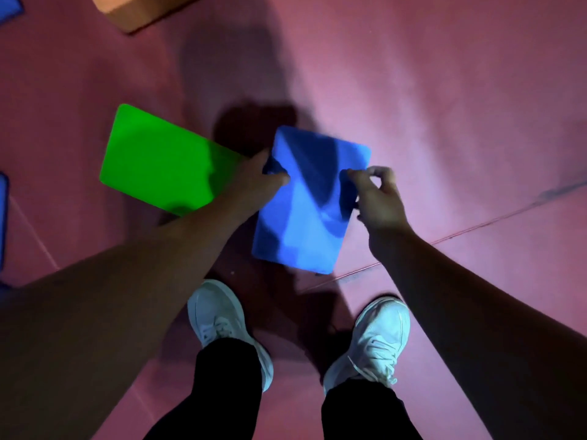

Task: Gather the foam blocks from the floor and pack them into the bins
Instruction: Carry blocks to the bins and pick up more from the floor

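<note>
Floor: a dull pink-red matted floor (444, 90), crossed by a thin seam (495, 219) on the right side. Far left edge: parts of two blue foam pieces, one in the upper corner (9, 7) and one lower down (2, 217), both cut off by the frame. Top left: a tan-orange foam block (133, 11), partly out of view. Left of centre: a bright green flat rectangular foam block (158, 160) lying flat on the floor; its right corner is hidden behind the left hand (254, 185). Centre: a blue flat rectangular foam block (311, 211) with rounded corners, held between both hands above the floor in front of the feet, its shadow dark on the floor behind it. The left hand grips the block's left long edge, thumb on the top face and fingers curled round the edge. The right hand (378, 201) pinches the right long edge between thumb and curled fingers. Below: two white lace-up sneakers, left (219, 312) and right (378, 331), under black trouser legs (222, 392).
</note>
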`<state>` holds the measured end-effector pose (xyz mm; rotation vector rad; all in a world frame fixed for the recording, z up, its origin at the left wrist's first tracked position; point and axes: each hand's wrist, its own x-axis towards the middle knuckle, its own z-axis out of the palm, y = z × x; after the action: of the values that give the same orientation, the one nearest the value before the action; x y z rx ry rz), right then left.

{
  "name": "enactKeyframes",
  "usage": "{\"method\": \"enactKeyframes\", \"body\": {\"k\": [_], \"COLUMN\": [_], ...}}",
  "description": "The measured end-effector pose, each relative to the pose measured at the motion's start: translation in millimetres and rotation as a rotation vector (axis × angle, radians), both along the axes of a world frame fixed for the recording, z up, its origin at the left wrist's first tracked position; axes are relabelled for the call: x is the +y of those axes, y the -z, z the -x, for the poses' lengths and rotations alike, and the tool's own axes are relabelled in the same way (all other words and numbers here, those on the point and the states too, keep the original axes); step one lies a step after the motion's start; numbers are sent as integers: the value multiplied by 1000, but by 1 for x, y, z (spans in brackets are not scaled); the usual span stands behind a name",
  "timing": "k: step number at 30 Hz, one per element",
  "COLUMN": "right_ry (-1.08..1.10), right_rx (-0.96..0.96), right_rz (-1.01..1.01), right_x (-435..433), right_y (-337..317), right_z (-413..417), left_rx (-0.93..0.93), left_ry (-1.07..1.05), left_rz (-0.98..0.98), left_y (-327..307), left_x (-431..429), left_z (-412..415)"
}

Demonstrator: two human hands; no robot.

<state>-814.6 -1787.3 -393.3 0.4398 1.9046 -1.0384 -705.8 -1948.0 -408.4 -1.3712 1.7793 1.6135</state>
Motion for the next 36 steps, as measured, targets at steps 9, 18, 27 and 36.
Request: {"method": "enactKeyframes", "body": {"k": [9,18,27,36], "right_ry": [-156,-664,-1246,-1216], "right_rx": [-119,171,275,208], "right_rz": [320,168,-230,-101], "right_x": [-96,-204,-205,-196], "right_y": [-86,-54,40,53], "right_z": [2,-55,-100,-114], "left_rx": [263,92,-48,-103], "left_ry": [-457,-665,-812,-887], "left_rz": [-30,202,427,483], "left_y": [-102,-116,-64,-40], "left_x": [-78,-141,-116,-93], "left_z": [-43,-156,-236,-259]}}
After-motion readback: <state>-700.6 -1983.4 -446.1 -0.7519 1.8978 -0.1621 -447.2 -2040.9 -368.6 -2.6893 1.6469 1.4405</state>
